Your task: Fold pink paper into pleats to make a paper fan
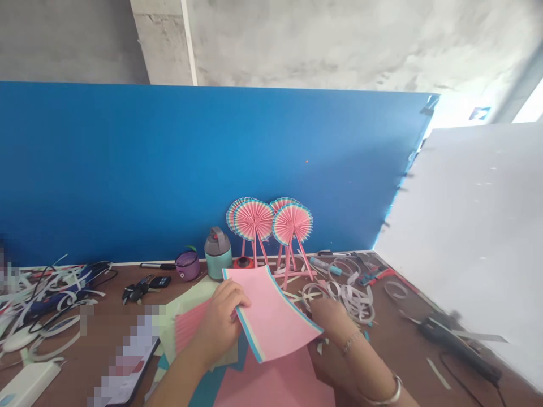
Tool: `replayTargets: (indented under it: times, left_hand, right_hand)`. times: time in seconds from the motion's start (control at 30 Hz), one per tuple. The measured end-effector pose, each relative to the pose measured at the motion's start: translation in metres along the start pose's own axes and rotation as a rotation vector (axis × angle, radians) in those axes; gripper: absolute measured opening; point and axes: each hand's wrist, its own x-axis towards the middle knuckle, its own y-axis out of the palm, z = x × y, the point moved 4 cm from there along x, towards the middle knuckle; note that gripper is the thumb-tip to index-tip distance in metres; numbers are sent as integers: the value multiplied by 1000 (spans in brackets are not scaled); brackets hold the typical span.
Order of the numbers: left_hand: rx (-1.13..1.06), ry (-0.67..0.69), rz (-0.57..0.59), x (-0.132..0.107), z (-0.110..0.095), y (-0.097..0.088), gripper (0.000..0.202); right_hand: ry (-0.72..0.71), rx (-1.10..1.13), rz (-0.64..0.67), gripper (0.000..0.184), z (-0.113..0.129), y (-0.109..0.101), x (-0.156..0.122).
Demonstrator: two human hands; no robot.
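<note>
My left hand [224,316] grips the left edge of a pink sheet of paper [275,311], thumb on top. Strips of blue and cream border two opposite sides of that sheet, which is tilted above the table. Close to its right corner is my right hand [328,316], bent downward beside curled white paper strips [354,299]; its fingers are hidden. Under the held sheet lie more pink paper [275,384], teal sheets and pale green sheets [169,316]. A pleated pink piece [190,325] rests by my left forearm.
Several pink pleated paper wheels [254,220] on stands line the blue partition [169,169]. Nearby are a teal bottle [219,257], a purple pot [187,265] and keys [138,290]. A black corded tool [458,345] lies right; tangled cables and strips [46,305] cover the left.
</note>
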Motion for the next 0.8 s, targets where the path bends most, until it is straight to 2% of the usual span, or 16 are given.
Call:
replayTargets:
  times: [0.1,0.2,0.3,0.33,0.43,0.5,0.57,0.63,0.7,0.8]
  left_hand:
    - [58,21,76,0,4,5,26]
    - [119,51,98,-6,10,9,29]
    - [193,80,69,-19,17,12,25]
    - [221,91,47,-25,20,12,24]
    - [298,139,42,-40,29,17,23]
    - [379,184,22,-46,34,19,24]
    - [453,224,23,-48,36,20,24]
    - [473,216,80,-49,37,22,25]
    - [421,135,134,-50,35,22,32]
    - [245,-34,139,-58,24,17,49]
  right_hand:
    - [32,-32,47,22,-6,-22,-5]
    - [-140,70,148,58,1,-33,-17]
    - [-379,183,199,86,25,-26,-35]
    - [-446,167,207,85,35,-19,-41]
    - [-468,41,-4,44,58,3,-47]
    - [-506,-77,-83,27,69,21,-47]
    - [-542,-142,-140,20,73,35,-47]
    - [-560,-172,-175,18,72,46,-46]
    - [-561,-182,-169,17,69,53,-46]
    - [-538,-168,-145,17,65,59,-47]
